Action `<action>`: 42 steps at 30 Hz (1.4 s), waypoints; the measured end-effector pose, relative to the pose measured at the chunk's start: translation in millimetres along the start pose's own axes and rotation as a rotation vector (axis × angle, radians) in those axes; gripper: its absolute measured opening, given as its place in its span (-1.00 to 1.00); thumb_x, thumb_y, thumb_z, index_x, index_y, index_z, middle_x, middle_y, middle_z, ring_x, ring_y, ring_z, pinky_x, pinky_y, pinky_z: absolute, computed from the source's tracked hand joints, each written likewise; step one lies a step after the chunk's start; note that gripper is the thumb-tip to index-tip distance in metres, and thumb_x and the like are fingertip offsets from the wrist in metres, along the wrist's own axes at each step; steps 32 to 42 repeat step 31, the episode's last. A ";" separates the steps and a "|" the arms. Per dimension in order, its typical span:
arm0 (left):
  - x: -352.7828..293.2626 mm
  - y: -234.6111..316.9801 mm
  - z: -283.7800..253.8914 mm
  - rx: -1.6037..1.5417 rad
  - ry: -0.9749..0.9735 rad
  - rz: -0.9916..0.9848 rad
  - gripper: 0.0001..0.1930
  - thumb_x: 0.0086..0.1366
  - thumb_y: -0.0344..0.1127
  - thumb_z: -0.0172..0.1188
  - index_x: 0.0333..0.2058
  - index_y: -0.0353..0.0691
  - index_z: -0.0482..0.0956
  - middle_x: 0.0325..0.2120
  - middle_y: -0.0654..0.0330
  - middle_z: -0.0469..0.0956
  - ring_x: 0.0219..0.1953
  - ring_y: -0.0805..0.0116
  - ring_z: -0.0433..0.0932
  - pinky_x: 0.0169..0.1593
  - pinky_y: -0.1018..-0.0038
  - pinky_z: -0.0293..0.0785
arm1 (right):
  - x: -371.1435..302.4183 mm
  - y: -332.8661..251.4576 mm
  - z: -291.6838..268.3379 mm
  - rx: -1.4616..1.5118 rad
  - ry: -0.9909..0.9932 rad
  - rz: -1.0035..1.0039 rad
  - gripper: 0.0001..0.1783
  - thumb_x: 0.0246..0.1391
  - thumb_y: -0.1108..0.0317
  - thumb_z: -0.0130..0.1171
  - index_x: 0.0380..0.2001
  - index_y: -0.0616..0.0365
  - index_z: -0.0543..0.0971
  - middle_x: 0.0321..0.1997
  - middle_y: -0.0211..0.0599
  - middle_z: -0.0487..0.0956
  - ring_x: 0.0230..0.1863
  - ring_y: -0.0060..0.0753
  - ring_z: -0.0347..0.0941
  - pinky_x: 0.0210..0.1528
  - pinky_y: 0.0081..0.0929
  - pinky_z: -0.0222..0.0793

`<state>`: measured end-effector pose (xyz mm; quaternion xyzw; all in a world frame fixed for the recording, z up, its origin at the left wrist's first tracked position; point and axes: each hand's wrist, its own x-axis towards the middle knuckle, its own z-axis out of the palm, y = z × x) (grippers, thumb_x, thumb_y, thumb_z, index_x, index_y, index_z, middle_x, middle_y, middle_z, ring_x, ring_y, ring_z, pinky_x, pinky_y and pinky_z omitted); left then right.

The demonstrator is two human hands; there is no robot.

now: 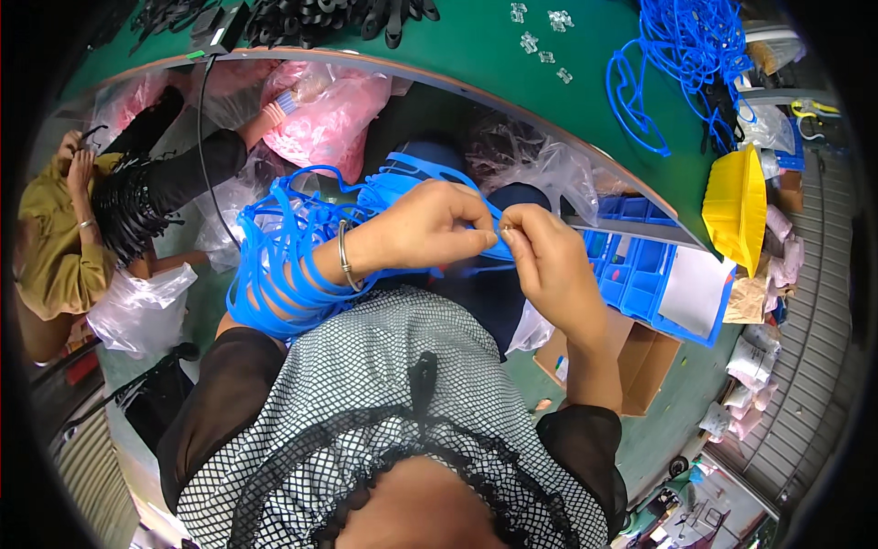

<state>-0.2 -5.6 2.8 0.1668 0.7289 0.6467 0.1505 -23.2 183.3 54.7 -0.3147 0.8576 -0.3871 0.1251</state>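
My left hand (437,224) and my right hand (554,270) meet in front of my body, fingertips almost touching. Both are closed in a pinch around a thin blue strap (499,251); the exact spot they grip is mostly hidden by the fingers. Many blue strap loops (270,247) hang round my left forearm, behind the metal bangle (344,256). More blue straps (402,178) lie across my lap, just beyond my left hand.
Ahead curves a green table (476,46) bearing small clear clips (529,42), tangled blue cords (686,41) and black straps (311,20). A yellow bin (734,206), blue trays (631,274) and a cardboard box (645,366) stand right. Another person (64,238) sits left.
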 end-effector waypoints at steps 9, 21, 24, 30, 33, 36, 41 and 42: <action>-5.3 -4.0 -1.9 -0.354 -0.105 -0.139 -0.86 0.09 -0.39 0.14 -0.49 -0.37 0.55 -0.54 0.24 0.49 -0.43 0.51 0.42 -0.33 0.56 0.32 | -10.7 19.8 1.9 0.593 -0.055 0.148 -0.88 -0.03 0.53 0.17 -0.37 0.35 0.54 -0.40 -0.29 0.58 -0.38 -0.51 0.50 -0.30 -0.57 0.40; -6.1 8.5 -2.6 -0.005 0.003 -0.031 -0.86 0.11 -0.39 0.15 -0.49 -0.37 0.54 -0.56 0.22 0.45 -0.47 0.52 0.40 -0.42 0.56 0.30 | -3.9 2.9 7.2 0.020 0.121 -0.068 -0.94 -0.03 0.53 0.14 -0.43 0.28 0.49 -0.50 -0.23 0.49 -0.51 -0.34 0.40 -0.45 -0.50 0.29; -8.7 5.7 -5.5 -0.145 -0.030 -0.051 -0.87 0.11 -0.40 0.15 -0.49 -0.38 0.54 -0.54 0.23 0.46 -0.46 0.54 0.40 -0.39 0.57 0.30 | -1.8 0.9 0.9 0.032 0.029 -0.100 -0.93 -0.03 0.54 0.12 -0.42 0.28 0.46 -0.48 -0.16 0.46 -0.48 -0.19 0.42 -0.43 -0.41 0.32; -8.0 -18.2 -4.1 -0.641 -0.151 -0.140 -0.86 0.16 -0.33 0.12 -0.38 -0.26 0.58 -0.53 0.34 0.48 -0.49 0.62 0.42 -0.43 0.69 0.33 | -0.2 8.1 -1.5 0.126 -0.062 -0.180 -0.93 -0.01 0.52 0.10 -0.39 0.25 0.48 -0.46 -0.15 0.46 -0.45 -0.19 0.42 -0.41 -0.40 0.32; -7.3 -20.2 -4.5 -0.679 -0.179 -0.161 -0.86 0.17 -0.32 0.12 -0.40 -0.26 0.59 -0.52 0.32 0.50 -0.47 0.61 0.43 -0.40 0.68 0.35 | -0.9 11.0 -1.2 0.155 -0.089 -0.194 -0.92 -0.01 0.51 0.11 -0.38 0.23 0.48 -0.46 -0.14 0.46 -0.45 -0.19 0.42 -0.41 -0.41 0.31; -7.3 -20.2 -4.5 -0.679 -0.179 -0.161 -0.86 0.17 -0.32 0.12 -0.40 -0.26 0.59 -0.52 0.32 0.50 -0.47 0.61 0.43 -0.40 0.68 0.35 | -0.9 11.0 -1.2 0.155 -0.089 -0.194 -0.92 -0.01 0.51 0.11 -0.38 0.23 0.48 -0.46 -0.14 0.46 -0.45 -0.19 0.42 -0.41 -0.41 0.31; -7.3 -20.2 -4.5 -0.679 -0.179 -0.161 -0.86 0.17 -0.32 0.12 -0.40 -0.26 0.59 -0.52 0.32 0.50 -0.47 0.61 0.43 -0.40 0.68 0.35 | -0.9 11.0 -1.2 0.155 -0.089 -0.194 -0.92 -0.01 0.51 0.11 -0.38 0.23 0.48 -0.46 -0.14 0.46 -0.45 -0.19 0.42 -0.41 -0.41 0.31; -7.3 -20.2 -4.5 -0.679 -0.179 -0.161 -0.86 0.17 -0.32 0.12 -0.40 -0.26 0.59 -0.52 0.32 0.50 -0.47 0.61 0.43 -0.40 0.68 0.35 | -0.9 11.0 -1.2 0.155 -0.089 -0.194 -0.92 -0.01 0.51 0.11 -0.38 0.23 0.48 -0.46 -0.14 0.46 -0.45 -0.19 0.42 -0.41 -0.41 0.31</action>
